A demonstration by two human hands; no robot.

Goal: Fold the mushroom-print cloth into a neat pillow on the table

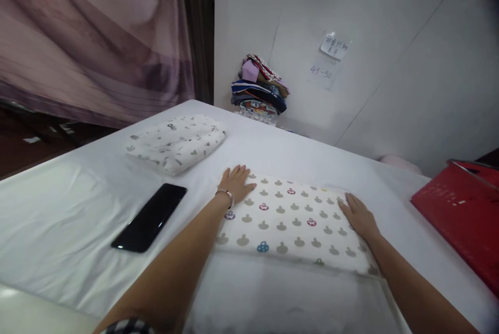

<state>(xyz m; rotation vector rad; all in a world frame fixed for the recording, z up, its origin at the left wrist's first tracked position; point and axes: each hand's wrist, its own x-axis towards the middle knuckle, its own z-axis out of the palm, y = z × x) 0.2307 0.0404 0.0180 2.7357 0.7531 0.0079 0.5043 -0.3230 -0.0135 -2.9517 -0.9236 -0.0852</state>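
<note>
A folded white cloth (pixel 288 219) with grey and coloured mushroom prints lies flat before me. It appears to be inside a clear plastic bag (pixel 292 292), whose unfilled part spreads toward my body. My left hand (pixel 235 184) rests on the cloth's far left corner, fingers spread, a bracelet at the wrist. On the far right corner lies my right hand (pixel 359 214), palm down with fingers stretched out. Neither hand grips anything. The undersides of both palms are hidden.
Left of the cloth, a black phone (pixel 150 218) lies on the white-covered table (pixel 74 219). Beyond it is a second printed cloth bundle (pixel 177 141). A red basket-like container (pixel 460 209) stands at the right edge. Folded fabrics (pixel 259 89) are stacked by the wall.
</note>
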